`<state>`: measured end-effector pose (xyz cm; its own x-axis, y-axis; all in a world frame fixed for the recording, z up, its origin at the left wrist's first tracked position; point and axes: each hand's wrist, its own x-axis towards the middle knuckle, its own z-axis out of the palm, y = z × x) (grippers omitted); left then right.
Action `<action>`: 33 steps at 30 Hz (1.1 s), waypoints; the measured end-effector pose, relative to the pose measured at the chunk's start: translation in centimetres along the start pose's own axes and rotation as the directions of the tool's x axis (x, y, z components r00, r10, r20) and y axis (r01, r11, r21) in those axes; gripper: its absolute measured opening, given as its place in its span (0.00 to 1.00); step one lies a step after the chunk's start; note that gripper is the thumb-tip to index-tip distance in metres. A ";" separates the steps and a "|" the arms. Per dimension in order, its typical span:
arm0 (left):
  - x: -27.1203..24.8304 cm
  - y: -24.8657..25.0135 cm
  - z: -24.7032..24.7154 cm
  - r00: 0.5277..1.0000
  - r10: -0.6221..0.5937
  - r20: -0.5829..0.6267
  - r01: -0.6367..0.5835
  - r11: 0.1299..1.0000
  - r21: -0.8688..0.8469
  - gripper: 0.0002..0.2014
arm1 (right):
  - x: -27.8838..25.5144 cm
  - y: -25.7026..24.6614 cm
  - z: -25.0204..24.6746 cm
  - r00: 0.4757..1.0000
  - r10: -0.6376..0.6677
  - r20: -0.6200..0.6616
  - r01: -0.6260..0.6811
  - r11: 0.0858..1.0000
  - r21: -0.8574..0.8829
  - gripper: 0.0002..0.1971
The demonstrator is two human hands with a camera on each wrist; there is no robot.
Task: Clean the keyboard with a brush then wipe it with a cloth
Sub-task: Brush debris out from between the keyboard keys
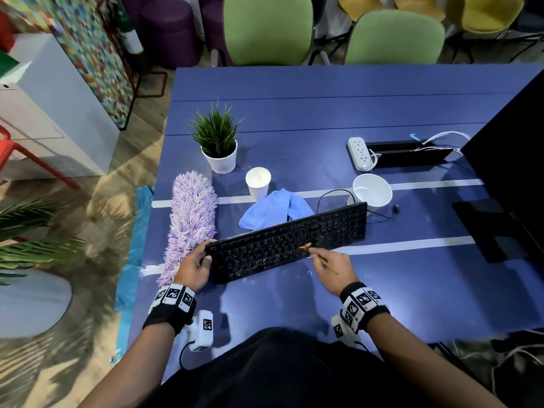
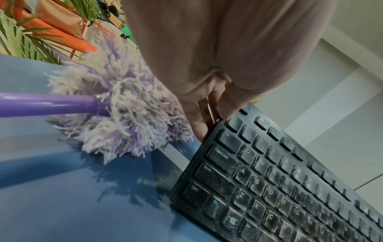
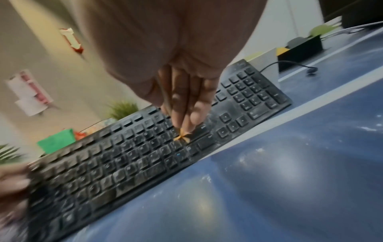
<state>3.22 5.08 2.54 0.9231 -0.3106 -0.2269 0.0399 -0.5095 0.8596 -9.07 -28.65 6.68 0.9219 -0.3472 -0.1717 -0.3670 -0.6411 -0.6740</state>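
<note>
A black keyboard sits on the blue table, tilted up on its near long edge so the keys face the person. It is a full-size board with a number pad at its right end, and a thin black cord leaves its far edge. Grey dust films the keycaps and fills the gaps between them; the left wrist view shows the legends on Caps Lock, Shift and Ctrl dulled by it. White specks lie on the table just in front of the board.

The left hand grips the keyboard's left end, thumb on the key side, fingers curled behind the edge. The right hand pinches a thin brush like a pencil; its orange bristles are splayed flat against the keys right of the middle, near the Enter key.

A light blue cloth lies crumpled just behind the keyboard, touching its far edge. A purple-and-white duster lies to the left, its fluffy head beside the left hand. Behind the cloth stand a white cup and a potted plant. A white bowl sits behind the keyboard's right end, with a power strip beyond it.
</note>
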 end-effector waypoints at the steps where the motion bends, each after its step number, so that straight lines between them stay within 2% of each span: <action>1: 0.0 0.0 0.0 1.000 -0.008 -0.002 0.008 1.000 -0.009 0.22 | -0.2 0.0 0.0 1.000 -0.007 0.024 0.007 1.000 0.006 0.13; 2: 0.0 -0.1 0.0 1.000 -0.013 0.000 0.013 1.000 -0.025 0.22 | -0.1 0.1 -0.2 1.000 0.020 0.000 -0.020 1.000 0.015 0.12; 4: -0.2 0.0 0.0 1.000 -0.004 0.004 0.004 0.999 -0.040 0.21 | 0.2 0.7 -0.7 0.985 0.112 -0.128 -0.107 0.993 0.045 0.12; 5: -0.2 0.1 0.0 1.000 0.003 0.006 -0.003 0.999 -0.035 0.21 | 0.3 0.9 -0.8 0.984 0.118 -0.136 -0.113 0.992 0.050 0.12; 8: -0.2 0.3 0.0 1.000 0.007 0.007 -0.007 1.000 -0.019 0.21 | 0.1 0.7 -0.3 0.998 0.013 0.062 -0.011 0.999 -0.035 0.13; 9: -0.1 0.2 0.0 1.000 -0.002 0.007 0.002 1.000 -0.020 0.22 | 0.1 0.5 -0.4 0.998 0.004 0.069 0.000 0.999 -0.048 0.13; 10: -0.1 0.0 -0.1 1.000 -0.009 0.008 0.009 1.000 -0.021 0.22 | 0.3 0.3 -0.7 1.000 0.016 0.020 -0.016 1.000 -0.025 0.13; 12: 0.0 -0.5 -0.2 1.000 -0.003 -0.001 0.003 1.000 -0.018 0.22 | 0.9 0.2 -1.9 0.983 0.052 -0.179 -0.037 0.996 0.083 0.11; 13: 0.0 -0.7 -0.2 1.000 0.002 -0.003 -0.002 1.000 -0.010 0.22 | 1.1 0.1 -2.4 0.961 0.034 -0.274 -0.002 0.993 0.118 0.11; 14: 0.1 -0.8 -0.2 1.000 0.006 -0.004 -0.006 1.000 -0.003 0.23 | 1.2 0.2 -2.7 0.949 0.011 -0.314 0.028 0.992 0.121 0.11; 15: 0.2 -1.0 -0.2 1.000 0.007 -0.002 -0.007 1.000 -0.001 0.23 | 1.4 0.3 -2.8 0.954 -0.006 -0.301 0.040 0.993 0.109 0.11; 18: 0.4 -1.0 -0.1 1.000 0.000 -0.001 0.000 0.999 -0.036 0.23 | 1.0 0.6 -2.3 0.996 0.050 -0.068 -0.050 0.999 -0.009 0.11; 19: 0.4 -1.0 -0.1 1.000 0.004 -0.002 -0.004 0.999 -0.044 0.23 | 0.8 0.8 -2.1 0.997 0.061 -0.051 -0.063 0.998 -0.030 0.11; 23: 0.4 -1.0 -0.1 0.999 0.028 -0.021 -0.029 0.999 -0.046 0.23 | 0.7 1.0 -1.8 0.973 -0.003 -0.232 0.019 0.998 0.068 0.11; 26: -0.1 -0.9 -0.6 0.999 0.043 -0.024 -0.044 0.998 -0.054 0.26 | 1.2 0.3 -1.9 0.991 0.070 -0.115 -0.066 0.997 0.042 0.11; 27: -0.3 -0.9 -0.6 0.999 0.043 -0.015 -0.044 0.998 -0.055 0.25 | 1.2 0.2 -1.9 0.991 0.067 -0.119 -0.064 0.998 0.030 0.11; 30: -0.4 -0.2 -0.1 0.999 0.045 0.024 -0.044 0.998 -0.049 0.21 | 0.9 1.2 -2.1 0.964 0.023 -0.266 -0.002 0.997 0.078 0.10; 31: -0.4 0.0 -0.2 0.999 0.049 0.024 -0.048 0.998 -0.043 0.21 | 0.9 1.4 -2.1 0.970 0.027 -0.242 -0.009 0.997 0.077 0.10; 33: -0.3 0.2 -0.2 0.999 0.036 0.018 -0.035 0.999 -0.025 0.23 | 0.9 1.4 -2.1 0.994 0.043 -0.103 -0.039 0.998 0.040 0.10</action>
<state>2.99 5.27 2.88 0.9170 -0.3426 -0.2041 0.0168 -0.4782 0.8781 -9.04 -31.23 7.10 0.8876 -0.4433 -0.1253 -0.3975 -0.5995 -0.6946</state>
